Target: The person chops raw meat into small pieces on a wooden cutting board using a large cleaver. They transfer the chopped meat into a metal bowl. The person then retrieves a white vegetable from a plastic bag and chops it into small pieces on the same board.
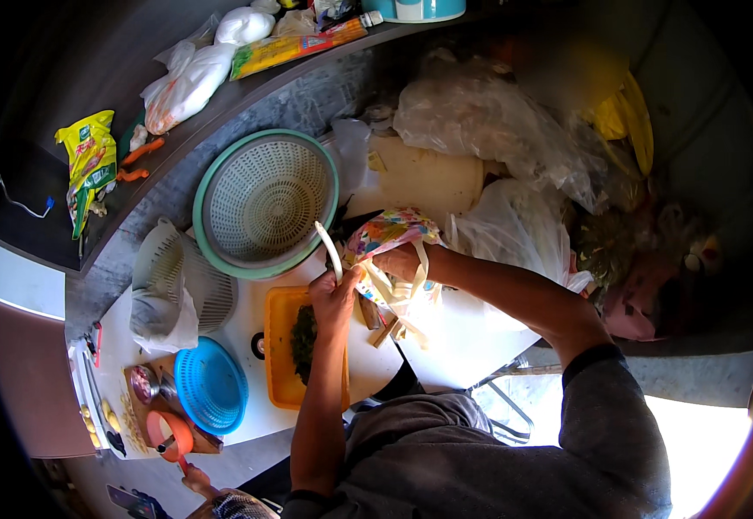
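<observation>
Closed in a fist, my left hand (335,294) grips a curved white strip (331,249) that sticks up above its thumb side. My right hand (401,259) holds a bright floral-patterned cloth (394,228), and its fingertips are partly hidden in the folds. Cream straps (411,298) hang from this cloth below and beside the right hand. Under my left forearm lies an orange-yellow tray (283,381) with dark green leaves (304,344) in it. Whether the white strip joins the cloth's straps I cannot tell.
A large green-rimmed colander (199,208) stands at the back, with a white basket (159,277) and a blue basket (212,385) nearer left. Plastic bags (497,121) heap up at the back right. At the lower left, another person's hand (197,480) holds an orange pan (169,432).
</observation>
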The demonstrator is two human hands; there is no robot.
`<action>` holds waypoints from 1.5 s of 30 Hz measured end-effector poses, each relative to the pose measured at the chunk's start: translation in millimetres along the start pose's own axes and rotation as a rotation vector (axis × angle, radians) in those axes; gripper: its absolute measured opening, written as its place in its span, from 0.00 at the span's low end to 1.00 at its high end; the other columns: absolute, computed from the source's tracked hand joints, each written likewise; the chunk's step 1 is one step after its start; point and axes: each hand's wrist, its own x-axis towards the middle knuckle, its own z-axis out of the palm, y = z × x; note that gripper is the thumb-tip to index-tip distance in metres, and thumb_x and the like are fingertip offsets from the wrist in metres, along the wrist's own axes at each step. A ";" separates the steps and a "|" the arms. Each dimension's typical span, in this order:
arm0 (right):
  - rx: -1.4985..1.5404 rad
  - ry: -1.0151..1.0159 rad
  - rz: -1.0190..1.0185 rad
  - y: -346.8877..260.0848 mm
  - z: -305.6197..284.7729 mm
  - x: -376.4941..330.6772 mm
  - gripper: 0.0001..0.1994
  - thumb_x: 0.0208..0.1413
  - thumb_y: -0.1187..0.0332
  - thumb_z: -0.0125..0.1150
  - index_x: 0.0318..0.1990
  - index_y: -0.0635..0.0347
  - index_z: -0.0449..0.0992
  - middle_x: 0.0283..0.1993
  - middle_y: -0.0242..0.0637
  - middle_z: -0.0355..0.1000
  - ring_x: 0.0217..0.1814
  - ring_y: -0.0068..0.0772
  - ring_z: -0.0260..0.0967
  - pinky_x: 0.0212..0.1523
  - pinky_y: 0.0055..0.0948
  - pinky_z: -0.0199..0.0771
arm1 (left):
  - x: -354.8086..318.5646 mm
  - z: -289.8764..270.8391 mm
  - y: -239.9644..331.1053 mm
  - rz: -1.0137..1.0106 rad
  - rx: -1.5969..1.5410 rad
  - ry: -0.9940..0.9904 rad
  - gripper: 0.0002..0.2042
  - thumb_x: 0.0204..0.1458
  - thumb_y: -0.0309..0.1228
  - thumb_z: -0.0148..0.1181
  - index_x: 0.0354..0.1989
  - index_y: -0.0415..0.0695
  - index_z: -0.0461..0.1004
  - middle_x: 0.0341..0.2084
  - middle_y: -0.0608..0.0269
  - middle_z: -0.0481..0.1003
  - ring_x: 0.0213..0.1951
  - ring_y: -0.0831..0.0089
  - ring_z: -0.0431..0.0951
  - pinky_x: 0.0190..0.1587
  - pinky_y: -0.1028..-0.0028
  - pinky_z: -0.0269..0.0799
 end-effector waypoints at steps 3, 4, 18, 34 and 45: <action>-0.118 0.057 0.038 -3.3 2.6 -13.0 0.17 0.56 0.62 0.61 0.54 0.51 0.76 0.54 0.41 0.75 0.58 0.48 0.75 0.59 0.43 0.76 | 4.1 2.4 -3.7 0.009 0.047 -0.014 0.09 0.64 0.27 0.71 0.33 0.35 0.81 0.28 0.72 0.78 0.28 0.86 0.69 0.30 0.79 0.61; -0.159 0.114 0.046 -4.9 2.3 -12.3 0.17 0.57 0.63 0.60 0.53 0.51 0.76 0.54 0.41 0.75 0.58 0.49 0.75 0.59 0.43 0.77 | 6.2 1.8 -5.9 0.021 0.081 -0.011 0.09 0.64 0.27 0.71 0.33 0.34 0.81 0.28 0.71 0.78 0.29 0.86 0.69 0.31 0.78 0.62; 0.116 -0.282 -0.086 13.4 -70.1 -31.6 0.17 0.63 0.66 0.64 0.56 0.65 0.76 0.61 0.46 0.76 0.69 0.48 0.72 0.69 0.44 0.72 | 22.2 21.3 -19.5 0.168 0.467 0.105 0.17 0.59 0.33 0.69 0.22 0.35 0.73 0.14 0.65 0.69 0.20 0.78 0.64 0.26 0.68 0.62; 0.517 0.118 0.454 23.6 -81.9 -65.4 0.18 0.62 0.78 0.68 0.59 0.61 0.82 0.60 0.42 0.79 0.59 0.39 0.78 0.62 0.35 0.77 | 33.2 38.3 -12.6 0.274 0.395 -0.038 0.18 0.64 0.43 0.70 0.35 0.38 0.80 0.21 0.62 0.79 0.25 0.79 0.74 0.30 0.69 0.71; 0.747 0.309 0.481 62.6 -65.5 -41.3 0.10 0.59 0.74 0.71 0.48 0.64 0.86 0.40 0.42 0.86 0.39 0.33 0.83 0.43 0.32 0.82 | 39.4 57.2 11.6 0.248 0.822 -0.115 0.37 0.44 0.50 0.82 0.58 0.42 0.76 0.46 0.54 0.84 0.47 0.58 0.85 0.53 0.62 0.79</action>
